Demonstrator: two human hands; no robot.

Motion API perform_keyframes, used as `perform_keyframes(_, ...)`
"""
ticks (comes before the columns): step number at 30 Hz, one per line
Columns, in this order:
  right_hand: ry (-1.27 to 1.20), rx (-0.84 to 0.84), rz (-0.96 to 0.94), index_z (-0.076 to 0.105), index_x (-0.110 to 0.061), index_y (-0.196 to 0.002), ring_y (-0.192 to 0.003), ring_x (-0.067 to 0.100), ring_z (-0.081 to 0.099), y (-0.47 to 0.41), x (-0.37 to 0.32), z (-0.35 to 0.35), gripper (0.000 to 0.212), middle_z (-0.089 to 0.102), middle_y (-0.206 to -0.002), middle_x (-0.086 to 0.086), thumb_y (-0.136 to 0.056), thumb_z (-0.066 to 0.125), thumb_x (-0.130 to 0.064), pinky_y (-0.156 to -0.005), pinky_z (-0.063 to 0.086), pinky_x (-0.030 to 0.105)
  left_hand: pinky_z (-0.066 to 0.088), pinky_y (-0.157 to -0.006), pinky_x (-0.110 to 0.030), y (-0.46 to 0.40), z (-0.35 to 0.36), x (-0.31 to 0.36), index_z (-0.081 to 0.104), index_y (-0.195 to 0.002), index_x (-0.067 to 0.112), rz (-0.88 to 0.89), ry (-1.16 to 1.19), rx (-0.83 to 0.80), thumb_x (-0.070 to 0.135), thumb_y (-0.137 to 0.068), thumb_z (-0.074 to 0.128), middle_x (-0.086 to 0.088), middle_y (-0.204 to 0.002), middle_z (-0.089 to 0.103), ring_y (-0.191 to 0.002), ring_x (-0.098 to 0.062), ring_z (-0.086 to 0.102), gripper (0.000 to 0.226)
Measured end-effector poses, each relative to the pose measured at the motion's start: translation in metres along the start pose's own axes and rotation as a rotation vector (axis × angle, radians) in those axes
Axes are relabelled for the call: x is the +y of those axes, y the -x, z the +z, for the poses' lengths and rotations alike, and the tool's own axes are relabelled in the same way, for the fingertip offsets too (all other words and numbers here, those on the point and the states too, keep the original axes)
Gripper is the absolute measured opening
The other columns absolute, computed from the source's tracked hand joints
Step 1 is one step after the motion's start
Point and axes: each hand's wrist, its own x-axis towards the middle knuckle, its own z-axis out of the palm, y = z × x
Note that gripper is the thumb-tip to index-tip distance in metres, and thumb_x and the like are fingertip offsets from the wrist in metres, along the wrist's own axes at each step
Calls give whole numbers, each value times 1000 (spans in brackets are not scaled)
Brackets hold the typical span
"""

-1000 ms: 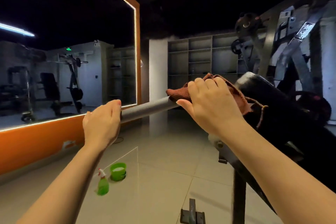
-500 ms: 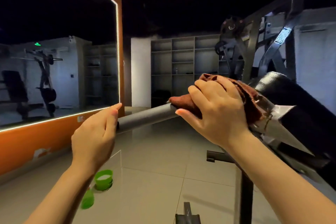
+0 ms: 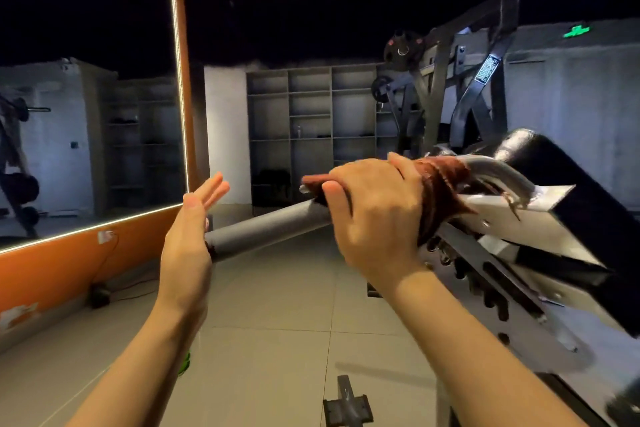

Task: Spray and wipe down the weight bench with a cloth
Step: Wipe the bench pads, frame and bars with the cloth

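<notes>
Cloth point(image 3: 440, 194), a reddish-brown rag, is wrapped round the bench's handle bar point(image 3: 270, 225) where the grey foam sleeve meets the bare metal, and the right hand point(image 3: 374, 215) has its grip curled tight over rag and bar together. From that hand, the black padded back of the weight bench point(image 3: 568, 184) rises toward two o'clock, and the foam sleeve runs out toward eight o'clock. The left hand point(image 3: 188, 236) stands with fingers straight and spread, its palm flat against the sleeve's free end, holding nothing.

To wipe this bar well, I would keep the rag wrapped fully round it and slide along its length with a slight twist, so the underside gets cleaned too. The flat left palm looks useful as a brace against the push. A loose frayed tail of the rag hangs near the bracket at three o'clock and could snag there. No spray bottle can be made out for certain.
</notes>
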Motion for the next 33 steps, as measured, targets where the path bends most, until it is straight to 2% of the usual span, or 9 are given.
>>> perform_keyframes(2, -64, -73, -106, 70, -13, -93, -96, 25, 61, 16, -47, 17, 40, 68, -94, 3, -100, 40, -39, -107, 31, 41, 26, -106, -19, 1, -3, -1, 45, -133, 45, -5, 63, -30, 48, -100, 16, 30, -130, 52, -123, 9, 44, 44)
perform_keyframes(5, -86, -217, -235, 68, -10, -106, -104, 26, 57, 36, -89, 35, 42, 66, -104, 6, -99, 41, -41, -108, 29, 40, 32, -109, -30, 6, -10, -3, 47, -127, 52, -67, 208, -95, 60, -94, 22, 22, -136, 53, -130, -4, 46, 43)
perform_keyframes(10, 122, -118, -372, 71, -13, -111, -105, 28, 61, 30, -41, 26, 51, 67, -108, 7, -102, 34, -47, -106, 32, 43, 29, -107, -18, 2, -21, -6, 34, -137, 52, 11, 51, -208, 59, -92, 24, 23, -146, 41, -133, 5, 38, 47)
perform_keyframes(15, 141, -129, -82, 66, -15, -105, -100, 25, 57, 0, 46, -20, 43, 67, -102, 5, -102, 33, -41, -108, 28, 43, 24, -98, 2, -7, -13, -4, 31, -140, 48, 143, -156, -190, 49, -99, 25, 20, -140, 47, -128, 7, 39, 41)
perform_keyframes(20, 364, -31, 427, 60, -5, -91, -92, 33, 55, -14, 95, -47, 62, 64, -93, 16, -97, 18, -50, -99, 34, 43, 28, -110, -23, -4, -12, -5, 35, -132, 56, 70, 33, -189, 54, -93, 25, 25, -130, 55, -126, 9, 44, 40)
perform_keyframes(23, 334, 65, 562, 61, -6, -86, -93, 30, 55, -20, 86, -37, 64, 65, -91, 13, -96, 16, -50, -102, 30, 38, 29, -104, -17, -4, -10, -3, 37, -137, 48, 27, 128, -187, 45, -103, 26, 30, -124, 55, -119, 15, 45, 35)
perform_keyframes(27, 154, 93, 404, 51, -21, -78, -89, 20, 53, -15, 44, -14, 33, 54, -82, -5, -101, 31, -36, -110, 20, 37, 32, -98, -12, -2, -9, -5, 37, -141, 41, 9, 197, -181, 48, -102, 26, 24, -129, 55, -122, 12, 46, 41)
perform_keyframes(30, 123, 27, 274, 57, -18, -75, -83, 17, 54, -5, 4, 2, 40, 59, -77, -3, -102, 34, -35, -110, 25, 44, 28, -105, -16, 1, -14, -11, 38, -141, 42, -19, 222, -175, 56, -91, 22, 23, -134, 54, -127, 6, 44, 54)
perform_keyframes(33, 91, -76, 69, 64, -18, -80, -85, 21, 57, 12, -35, 13, 42, 63, -81, -2, -102, 33, -38, -106, 29, 48, 25, -112, -23, 6, -18, -12, 35, -140, 45, -54, 291, -166, 60, -92, 20, 23, -135, 52, -131, 5, 41, 52)
